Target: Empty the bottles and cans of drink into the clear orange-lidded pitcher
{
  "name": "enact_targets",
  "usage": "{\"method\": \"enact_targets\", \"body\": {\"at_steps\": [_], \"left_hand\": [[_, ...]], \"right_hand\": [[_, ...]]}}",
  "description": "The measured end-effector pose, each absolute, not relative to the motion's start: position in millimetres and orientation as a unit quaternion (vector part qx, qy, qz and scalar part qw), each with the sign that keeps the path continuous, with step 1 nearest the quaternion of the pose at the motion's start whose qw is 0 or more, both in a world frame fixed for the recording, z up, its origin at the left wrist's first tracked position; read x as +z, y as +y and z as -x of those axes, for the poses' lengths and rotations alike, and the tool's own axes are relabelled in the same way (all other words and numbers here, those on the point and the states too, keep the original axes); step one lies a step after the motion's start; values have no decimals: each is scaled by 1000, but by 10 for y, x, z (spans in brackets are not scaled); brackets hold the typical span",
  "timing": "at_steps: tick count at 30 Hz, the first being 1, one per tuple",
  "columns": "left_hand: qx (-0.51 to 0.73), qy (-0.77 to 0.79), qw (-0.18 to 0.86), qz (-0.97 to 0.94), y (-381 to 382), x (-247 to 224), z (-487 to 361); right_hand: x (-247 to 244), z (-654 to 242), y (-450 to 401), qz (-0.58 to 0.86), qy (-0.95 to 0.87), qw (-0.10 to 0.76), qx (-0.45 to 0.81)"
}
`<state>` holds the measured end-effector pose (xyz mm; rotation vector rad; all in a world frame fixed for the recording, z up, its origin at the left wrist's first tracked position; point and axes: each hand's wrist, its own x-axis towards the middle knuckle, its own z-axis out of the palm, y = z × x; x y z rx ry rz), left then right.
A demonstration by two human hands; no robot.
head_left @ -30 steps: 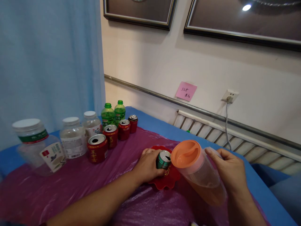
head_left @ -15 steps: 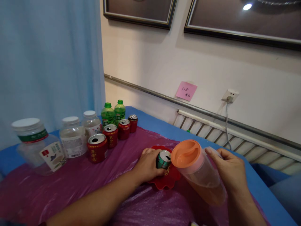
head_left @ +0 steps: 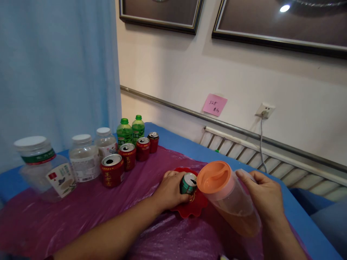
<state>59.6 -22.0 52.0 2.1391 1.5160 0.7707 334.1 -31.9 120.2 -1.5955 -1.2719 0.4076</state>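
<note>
My left hand (head_left: 170, 191) is wrapped round a green drink can (head_left: 187, 186) with an opened top. The can is over a red scalloped plate (head_left: 189, 211), and whether its base touches the plate is hidden. On the right, my right hand (head_left: 267, 191) grips the handle of a clear plastic pitcher (head_left: 233, 206) with an orange lid (head_left: 215, 177). The pitcher leans left, its lid edge close beside the can's top. Liquid shows low in the pitcher; I cannot tell whether any is flowing out.
To the left stand several red cans (head_left: 112, 171), clear jars with white lids (head_left: 84, 159) and two green bottles (head_left: 124, 131). A purple plastic sheet (head_left: 130, 224) covers much of the blue table (head_left: 173, 135). Behind are a radiator (head_left: 241, 157) and a plugged-in cord (head_left: 261, 141).
</note>
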Motion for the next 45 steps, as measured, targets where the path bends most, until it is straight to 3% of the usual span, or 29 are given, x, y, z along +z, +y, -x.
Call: {"method": "enact_targets", "body": {"at_steps": [45], "left_hand": [[270,543,197,-770,-196,463,-591]], "right_hand": [[1204,-3319,-329,661,-527,508,164]]}}
